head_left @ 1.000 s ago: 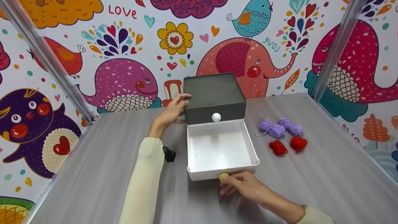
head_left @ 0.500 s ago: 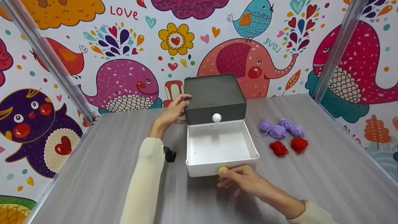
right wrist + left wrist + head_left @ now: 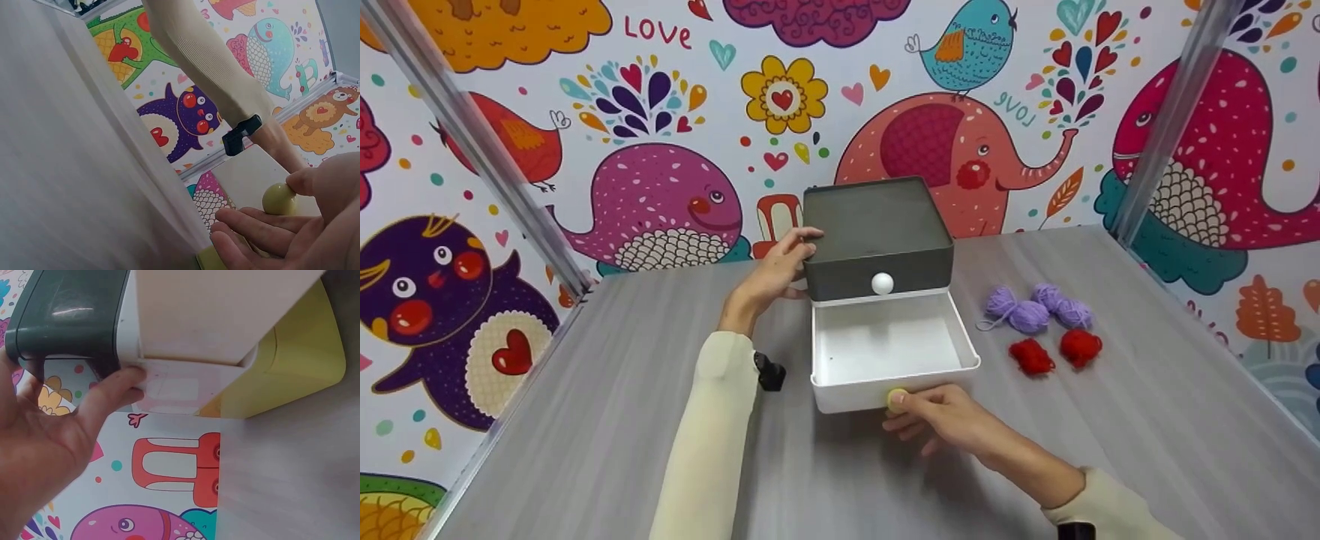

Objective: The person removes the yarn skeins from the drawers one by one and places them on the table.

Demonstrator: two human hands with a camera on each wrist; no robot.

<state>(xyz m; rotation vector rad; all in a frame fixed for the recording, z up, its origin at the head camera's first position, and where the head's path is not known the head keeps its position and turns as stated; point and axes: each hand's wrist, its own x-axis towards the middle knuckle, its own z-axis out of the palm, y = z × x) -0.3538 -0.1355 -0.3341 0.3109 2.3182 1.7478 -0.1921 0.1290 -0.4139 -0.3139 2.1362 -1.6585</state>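
A small drawer box with a dark grey-green top (image 3: pixel 877 217) stands on the table, a white knob (image 3: pixel 883 283) on its upper drawer. Below, a white drawer (image 3: pixel 896 345) sticks out toward me with nothing large inside, only a tiny dark speck. My left hand (image 3: pixel 772 274) grips the box's left side; in the left wrist view its fingers (image 3: pixel 115 391) reach the white wall and the dark upper part. With thumb and fingers, my right hand (image 3: pixel 952 420) pinches the yellow-green knob (image 3: pixel 279 199) on the drawer front. The right wrist view shows its other fingers loosely extended beneath.
Right of the box lie several lilac yarn balls (image 3: pixel 1027 315) and two red ones, a red yarn ball (image 3: pixel 1081 348) and a looser red bundle (image 3: pixel 1032 356). A patterned wall (image 3: pixel 780 165) rises behind the grey table (image 3: pixel 660 322). A black wrist device (image 3: pixel 769 372) is strapped near my left cuff.
The white drawer has slid some way back into the box, and my right hand on the knob has moved forward with it. My left hand stays at the box's side.
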